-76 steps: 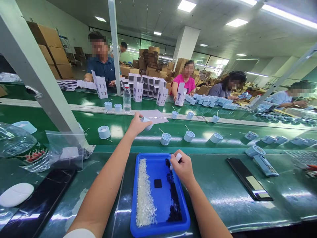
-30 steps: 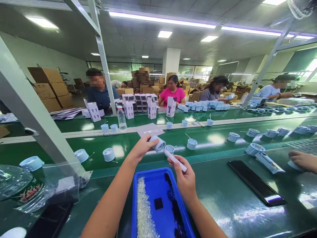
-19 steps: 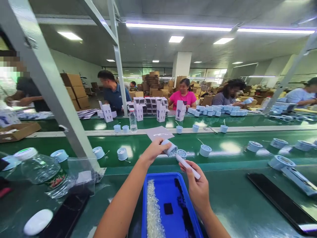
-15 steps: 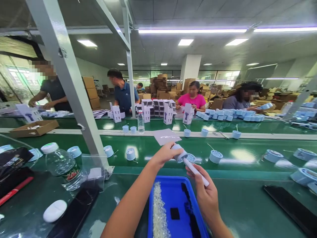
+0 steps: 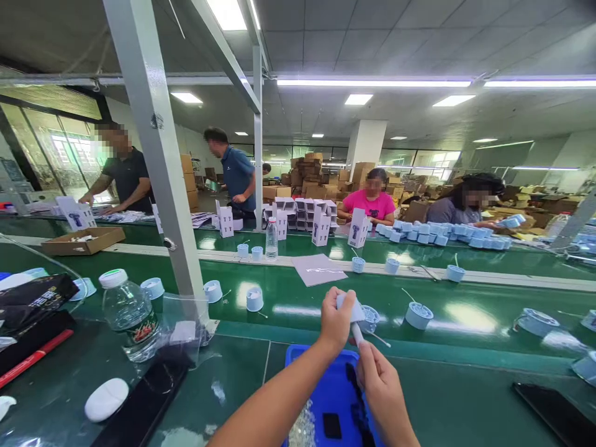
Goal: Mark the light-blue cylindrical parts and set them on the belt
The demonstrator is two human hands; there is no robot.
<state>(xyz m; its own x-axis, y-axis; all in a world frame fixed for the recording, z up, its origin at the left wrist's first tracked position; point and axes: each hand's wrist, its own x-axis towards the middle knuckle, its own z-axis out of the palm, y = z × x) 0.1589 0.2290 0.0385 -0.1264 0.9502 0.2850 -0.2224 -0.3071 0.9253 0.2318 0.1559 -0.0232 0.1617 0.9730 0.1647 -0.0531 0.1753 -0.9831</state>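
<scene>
My left hand (image 5: 336, 323) is closed around a small pale blue round part (image 5: 350, 307), held up over the green belt. My right hand (image 5: 378, 386) grips a white pen-like tool (image 5: 357, 333) whose tip is pushed into the part's underside. Below both hands lies a blue tray (image 5: 326, 397) with a strip of clear beads (image 5: 303, 428), a strip of dark beads (image 5: 358, 410) and a black square (image 5: 331, 426). Another blue part (image 5: 370, 318) sits on the belt just behind my left hand.
Several pale blue round parts (image 5: 418, 315) lie along the green conveyor belt (image 5: 298, 298). A water bottle (image 5: 129, 313), a plastic bag (image 5: 184, 329) and a slanted metal post (image 5: 161, 155) stand at left. Other people (image 5: 370, 202) work across the belt among white boxes (image 5: 321, 228). A black phone (image 5: 554, 406) lies at right.
My head has turned left and up, so the tray sank low. My left hand lifted a blue part off the belt, and my right hand brought the white tool from the tray into it.
</scene>
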